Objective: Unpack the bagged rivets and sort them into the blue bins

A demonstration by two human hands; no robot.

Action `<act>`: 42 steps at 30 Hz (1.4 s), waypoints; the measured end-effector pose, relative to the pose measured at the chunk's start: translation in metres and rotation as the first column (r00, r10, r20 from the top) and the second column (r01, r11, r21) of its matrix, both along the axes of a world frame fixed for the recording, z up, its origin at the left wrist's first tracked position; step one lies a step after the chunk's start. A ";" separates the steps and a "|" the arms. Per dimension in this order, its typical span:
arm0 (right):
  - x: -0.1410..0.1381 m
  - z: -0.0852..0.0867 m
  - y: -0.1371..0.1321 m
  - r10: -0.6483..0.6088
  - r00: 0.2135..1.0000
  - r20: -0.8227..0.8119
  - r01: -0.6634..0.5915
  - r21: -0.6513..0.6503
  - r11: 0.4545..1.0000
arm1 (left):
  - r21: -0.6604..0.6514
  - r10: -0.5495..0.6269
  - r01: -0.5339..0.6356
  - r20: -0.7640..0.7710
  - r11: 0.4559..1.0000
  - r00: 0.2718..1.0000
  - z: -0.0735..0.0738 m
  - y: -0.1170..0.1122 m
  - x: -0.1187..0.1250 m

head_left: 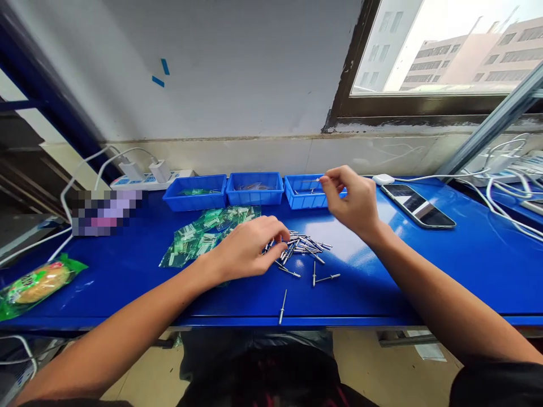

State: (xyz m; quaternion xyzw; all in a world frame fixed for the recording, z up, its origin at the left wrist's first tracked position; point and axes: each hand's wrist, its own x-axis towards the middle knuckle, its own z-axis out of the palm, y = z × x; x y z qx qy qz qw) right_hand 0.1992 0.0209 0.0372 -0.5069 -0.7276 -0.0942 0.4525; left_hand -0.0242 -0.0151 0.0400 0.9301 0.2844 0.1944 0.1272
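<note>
A loose pile of silver blind rivets (303, 246) lies on the blue tabletop, a few strays nearer the front edge. My left hand (252, 246) is at the pile's left side, fingers curled, a gap between thumb and forefinger with rivets visible behind it. Over the right-hand blue bin (297, 200), which has a few rivets inside, my right hand (354, 200) is closed in a pinch. A small pale tip, apparently of a rivet (319, 180), pokes out of that pinch; the rest is hidden. Small clear bags of parts (203, 234) are spread behind my left wrist.
Two more blue bins, left (195, 202) and middle (254, 196), stand along the wall with bagged parts inside. A phone (418, 206) and white charger (382, 179) lie right. At left are a power strip (139, 183), cables and a wrapped bread roll (40, 282).
</note>
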 end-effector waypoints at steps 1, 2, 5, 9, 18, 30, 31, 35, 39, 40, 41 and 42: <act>0.008 0.000 0.005 -0.076 0.997 -0.010 0.076 -0.003 0.997 | -0.029 -0.096 0.095 -0.030 0.995 0.995 0.003 -0.004 0.000; 0.014 0.000 0.010 -0.123 0.992 0.013 0.124 -0.030 0.992 | -0.065 -0.185 0.181 -0.065 0.981 0.981 0.006 -0.009 0.000; 0.025 -0.004 0.019 -0.180 0.982 0.058 0.185 -0.084 0.979 | -0.207 -0.363 0.324 -0.192 0.923 0.912 0.012 -0.021 0.000; 0.014 -0.006 0.014 -0.093 0.992 0.081 0.102 -0.112 0.988 | -0.332 -0.433 0.334 -0.290 0.882 0.853 0.011 -0.025 0.000; -0.007 -0.008 0.002 0.115 0.981 0.158 -0.082 -0.203 0.976 | -0.279 -0.415 0.332 -0.328 0.901 0.849 0.004 -0.022 0.002; -0.039 -0.014 -0.026 0.425 0.875 0.232 -0.371 -0.243 0.896 | 0.090 0.054 -0.032 -0.247 0.995 0.968 0.023 -0.011 -0.013; -0.041 -0.014 -0.029 0.444 0.862 0.247 -0.387 -0.247 0.888 | 0.118 0.093 -0.068 -0.224 0.991 0.970 0.022 -0.006 -0.016; -0.046 -0.020 -0.033 0.502 0.808 0.307 -0.422 -0.293 0.858 | 0.106 0.133 -0.114 -0.200 0.988 0.971 0.013 0.011 -0.024; -0.046 -0.025 -0.029 0.474 0.824 0.310 -0.392 -0.292 0.872 | 0.052 0.114 -0.106 -0.182 0.993 0.977 0.005 0.016 -0.024; -0.046 -0.025 -0.029 0.463 0.832 0.305 -0.385 -0.284 0.878 | 0.049 0.113 -0.106 -0.179 0.993 0.977 0.004 0.016 -0.023; -0.045 -0.024 -0.028 0.457 0.834 0.307 -0.382 -0.276 0.882 | 0.045 0.112 -0.105 -0.177 0.993 0.978 0.004 0.015 -0.022; -0.045 -0.024 -0.028 0.455 0.831 0.320 -0.382 -0.265 0.885 | 0.036 0.111 -0.107 -0.176 0.994 0.978 0.004 0.015 -0.021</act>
